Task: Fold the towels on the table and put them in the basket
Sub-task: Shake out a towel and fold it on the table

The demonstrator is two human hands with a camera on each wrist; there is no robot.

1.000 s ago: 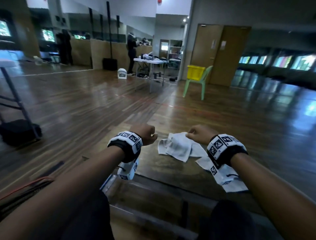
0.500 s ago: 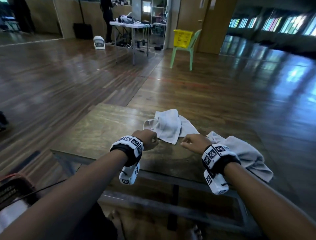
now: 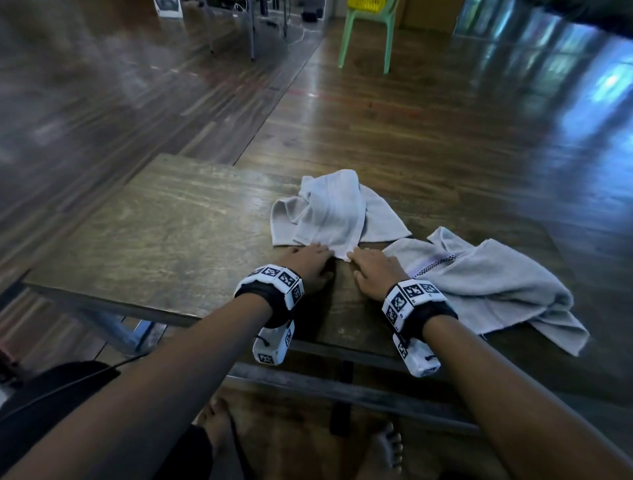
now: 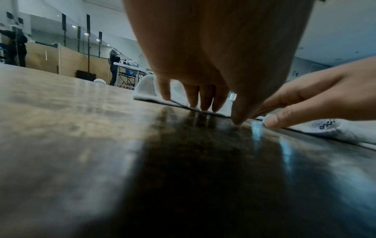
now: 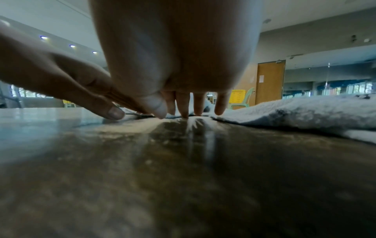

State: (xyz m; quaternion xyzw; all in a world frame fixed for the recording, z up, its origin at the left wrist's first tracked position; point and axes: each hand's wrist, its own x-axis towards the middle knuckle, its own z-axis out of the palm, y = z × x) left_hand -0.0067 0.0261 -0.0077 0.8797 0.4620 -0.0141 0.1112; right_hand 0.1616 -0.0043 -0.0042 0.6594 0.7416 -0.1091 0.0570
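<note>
Table (image 3: 164, 236): brown wooden top, worn; holds both towels and both hands.
Far towel (image 3: 329, 209): light grey, crumpled, on the table ahead of the hands; its near corner lies between the two hands.
Near towel (image 3: 486, 274): light grey with a dark checkered strip, rumpled, on the right part of the table; it lies just beside the far towel, and contact between the two cannot be told.
Left hand (image 3: 310, 265): palm down, fingers straight; in the left wrist view the fingertips (image 4: 205, 103) press on the near edge of the far towel; nothing gripped.
Right hand (image 3: 375, 272): palm down, fingers extended and slightly spread, tips down at the far towel's corner, the near towel touching its right side; nothing gripped.
Hand spacing: close together, side by side, not touching.
Wrist bands: black straps with white marker blocks on both wrists.
Basket (image 3: 368, 4): yellow, on a green chair (image 3: 366, 37), across the floor, well apart from the table.
Feet: bare, under the table's near edge.
</note>
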